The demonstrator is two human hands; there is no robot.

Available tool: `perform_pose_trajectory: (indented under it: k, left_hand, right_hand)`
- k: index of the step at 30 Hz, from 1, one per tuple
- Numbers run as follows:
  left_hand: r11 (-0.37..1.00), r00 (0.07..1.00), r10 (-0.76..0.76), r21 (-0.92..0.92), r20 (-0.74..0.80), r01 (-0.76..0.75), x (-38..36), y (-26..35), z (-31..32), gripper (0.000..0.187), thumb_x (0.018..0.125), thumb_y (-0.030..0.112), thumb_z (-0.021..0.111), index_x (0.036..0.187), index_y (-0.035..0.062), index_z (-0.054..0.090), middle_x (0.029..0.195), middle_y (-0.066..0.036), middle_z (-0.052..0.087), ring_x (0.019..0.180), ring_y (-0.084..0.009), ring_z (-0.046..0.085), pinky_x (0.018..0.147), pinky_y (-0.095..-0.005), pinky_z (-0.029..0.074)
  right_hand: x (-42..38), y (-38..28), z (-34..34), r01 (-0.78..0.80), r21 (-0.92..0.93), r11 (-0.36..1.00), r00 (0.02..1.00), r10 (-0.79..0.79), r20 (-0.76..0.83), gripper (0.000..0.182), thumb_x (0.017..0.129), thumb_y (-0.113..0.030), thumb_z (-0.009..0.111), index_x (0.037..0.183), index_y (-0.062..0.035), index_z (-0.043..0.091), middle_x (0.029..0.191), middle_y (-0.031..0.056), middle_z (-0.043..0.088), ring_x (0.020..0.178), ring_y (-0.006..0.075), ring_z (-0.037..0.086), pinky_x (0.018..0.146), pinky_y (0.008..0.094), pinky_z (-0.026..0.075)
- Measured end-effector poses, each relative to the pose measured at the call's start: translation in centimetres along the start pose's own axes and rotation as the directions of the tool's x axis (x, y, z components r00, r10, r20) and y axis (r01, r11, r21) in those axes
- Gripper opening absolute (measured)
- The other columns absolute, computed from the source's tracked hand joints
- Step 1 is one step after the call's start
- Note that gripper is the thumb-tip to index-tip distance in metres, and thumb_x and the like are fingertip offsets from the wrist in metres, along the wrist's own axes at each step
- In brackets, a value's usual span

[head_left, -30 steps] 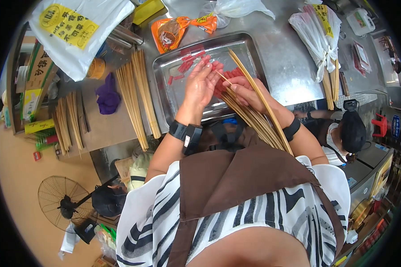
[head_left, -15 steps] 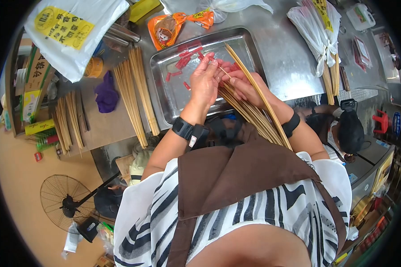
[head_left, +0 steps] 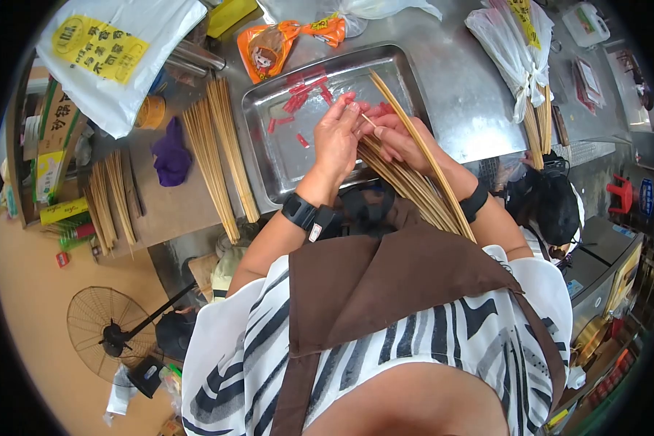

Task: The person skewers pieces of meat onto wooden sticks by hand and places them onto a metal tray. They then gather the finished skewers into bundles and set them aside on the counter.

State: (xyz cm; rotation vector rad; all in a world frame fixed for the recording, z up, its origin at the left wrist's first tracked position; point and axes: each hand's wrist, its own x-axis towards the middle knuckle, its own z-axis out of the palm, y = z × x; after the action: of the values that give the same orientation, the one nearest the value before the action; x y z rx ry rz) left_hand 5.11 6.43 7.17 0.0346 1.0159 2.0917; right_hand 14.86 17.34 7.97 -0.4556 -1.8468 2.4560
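Over the metal tray [head_left: 260, 156], my left hand [head_left: 334, 138] is closed, fingers pinched at a small red piece [head_left: 349, 97] mostly hidden by the fingertips. My right hand [head_left: 408, 145] pinches a thin wooden skewer [head_left: 369, 120], whose front end points into the left fingers. A bundle of wooden skewers [head_left: 414, 190] lies under my right hand, across the tray's near rim and back toward the apron. A few more long sticks [head_left: 425, 149] pass over the right hand and forearm. Several red pieces [head_left: 296, 100] lie loose in the tray, beyond and left of my left hand.
Skewer bundles [head_left: 221, 145] lie left of the tray, beside a purple cloth [head_left: 171, 152]. An orange bag [head_left: 265, 52] sits behind it. Bagged skewers [head_left: 512, 51] lie at the right. A person [head_left: 556, 207] is at the right; a fan [head_left: 109, 330] stands lower left.
The view has shifted slightly. The skewer in my right hand has edged closer into the left fingers, with less of it showing between the hands. Both hands otherwise keep their places.
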Motion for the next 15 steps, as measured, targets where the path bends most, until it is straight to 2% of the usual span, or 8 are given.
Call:
perform_pose_trajectory:
  k: [3, 6, 7, 10, 12, 13, 14, 15]
  left_hand:
    - [0.997, 0.998, -0.036, 0.060, -0.054, 0.039, 0.0, 0.6, -0.3, 0.028, 0.088, 0.008, 0.049, 0.114, -0.0002, 0.043, 0.096, -0.012, 0.055, 0.087, -0.0251, 0.060, 0.069, -0.0300, 0.051]
    - [0.976, 0.993, -0.007, 0.217, -0.118, 0.033, 0.1, 0.9, -1.1, 0.027, 0.085, 0.008, 0.056, 0.110, 0.0000, 0.051, 0.084, -0.007, 0.059, 0.071, -0.0105, 0.057, 0.059, -0.0213, 0.046]
    - [0.975, 0.992, 0.017, 0.222, -0.122, 0.011, 0.1, 0.9, -1.2, 0.026, 0.083, 0.008, 0.058, 0.108, 0.0009, 0.054, 0.078, -0.003, 0.060, 0.066, -0.0057, 0.053, 0.055, -0.0184, 0.043]
    - [0.968, 0.994, -0.022, 0.245, -0.111, 0.049, 0.2, 1.2, -1.7, 0.026, 0.083, 0.008, 0.059, 0.107, 0.0007, 0.055, 0.079, -0.002, 0.059, 0.065, -0.0057, 0.052, 0.054, -0.0184, 0.043]
    - [0.963, 0.992, -0.017, 0.264, -0.124, 0.049, 0.1, 1.1, -1.6, 0.026, 0.083, 0.008, 0.059, 0.107, 0.0009, 0.055, 0.078, -0.001, 0.059, 0.064, -0.0056, 0.051, 0.054, -0.0182, 0.042]
    - [0.949, 0.993, 0.005, 0.314, -0.114, 0.031, 0.0, 1.0, -1.8, 0.026, 0.082, 0.008, 0.059, 0.107, 0.0006, 0.055, 0.078, -0.001, 0.059, 0.064, -0.0057, 0.051, 0.053, -0.0183, 0.042]
    - [0.932, 0.994, 0.028, 0.363, -0.105, 0.012, -0.1, 0.8, -2.0, 0.026, 0.082, 0.007, 0.059, 0.107, 0.0003, 0.055, 0.077, -0.001, 0.059, 0.065, -0.0058, 0.051, 0.053, -0.0183, 0.042]
    - [0.931, 0.993, 0.032, 0.365, -0.109, 0.010, -0.1, 0.8, -2.1, 0.026, 0.082, 0.007, 0.059, 0.107, 0.0003, 0.055, 0.077, -0.001, 0.059, 0.065, -0.0058, 0.051, 0.053, -0.0183, 0.042]
  right_hand:
    - [-0.2, -1.5, -0.1, -0.035, -0.005, 0.999, 0.999, 0.035, 0.012, 0.021, 0.088, -0.017, 0.050, 0.092, 0.0017, 0.058, 0.062, 0.0009, 0.050, 0.047, 0.0074, 0.045, 0.046, 0.0215, 0.037]
    - [-0.3, -2.1, 0.0, -0.129, -0.125, 0.984, 0.992, 0.128, -0.016, 0.025, 0.085, -0.022, 0.055, 0.092, 0.0017, 0.058, 0.065, 0.0005, 0.053, 0.053, 0.0065, 0.049, 0.049, 0.0207, 0.038]
    - [-0.2, -1.2, 0.1, -0.070, -0.109, 0.992, 0.997, 0.065, -0.051, 0.026, 0.084, -0.023, 0.057, 0.093, 0.0016, 0.058, 0.067, 0.0003, 0.054, 0.057, 0.0060, 0.050, 0.052, 0.0208, 0.039]
    - [-0.3, -0.9, 0.3, 0.035, -0.128, 0.991, 0.992, -0.050, -0.112, 0.026, 0.082, -0.021, 0.059, 0.096, 0.0008, 0.057, 0.070, -0.0001, 0.056, 0.066, 0.0050, 0.052, 0.060, 0.0207, 0.043]
    - [-0.5, -1.5, 0.8, 0.126, -0.214, 0.969, 0.979, -0.156, -0.131, 0.024, 0.082, -0.017, 0.059, 0.098, 0.0006, 0.056, 0.079, 0.0017, 0.058, 0.070, 0.0062, 0.053, 0.064, 0.0219, 0.044]
    - [-0.6, -1.3, 0.9, 0.188, -0.173, 0.967, 0.969, -0.211, -0.129, 0.019, 0.083, -0.012, 0.056, 0.097, 0.0002, 0.057, 0.089, 0.0042, 0.058, 0.077, 0.0082, 0.055, 0.070, 0.0231, 0.046]
    - [-0.5, -1.2, 0.7, 0.191, -0.170, 0.967, 0.969, -0.213, -0.125, 0.019, 0.083, -0.012, 0.056, 0.097, 0.0002, 0.057, 0.089, 0.0042, 0.058, 0.077, 0.0082, 0.055, 0.070, 0.0231, 0.046]
    - [-0.1, -1.1, 0.3, 0.390, -0.327, 0.861, 0.906, -0.422, -0.032, 0.020, 0.085, -0.012, 0.054, 0.100, 0.0000, 0.057, 0.096, 0.0055, 0.057, 0.084, 0.0101, 0.054, 0.075, 0.0253, 0.044]
